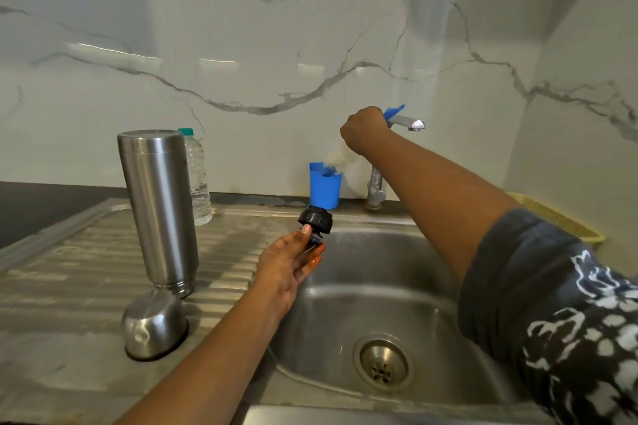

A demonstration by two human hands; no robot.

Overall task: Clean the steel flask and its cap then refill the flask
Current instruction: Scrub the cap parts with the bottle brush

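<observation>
A stainless steel sink basin (431, 286) is lying nearest, its round drain strainer (383, 362) showing at the bottom. On the ribbed steel counter (69, 286) to its left, a domed steel cup lid (153, 324) is resting rim down. Just behind it, the tall cylindrical steel flask (158, 207) is standing upside down on its narrow neck, leaning slightly.

The left hand (286, 266) is reaching over the basin's edge, its fingers pinching the stem of the round black screw cap (316, 217), which is well apart from the flask.

Farther back, a blue plastic cup (326, 190) is standing by the wall; what is inside it is too blurred to tell. Above it, the right hand (364, 129) is gripping a blue-handled brush (394, 111), fingers curled around it, the pale blurred head hanging just over the cup's mouth. A chrome tap (409, 122) is standing behind that hand. A clear plastic bottle with a teal lid (200, 190) is standing behind the flask.
</observation>
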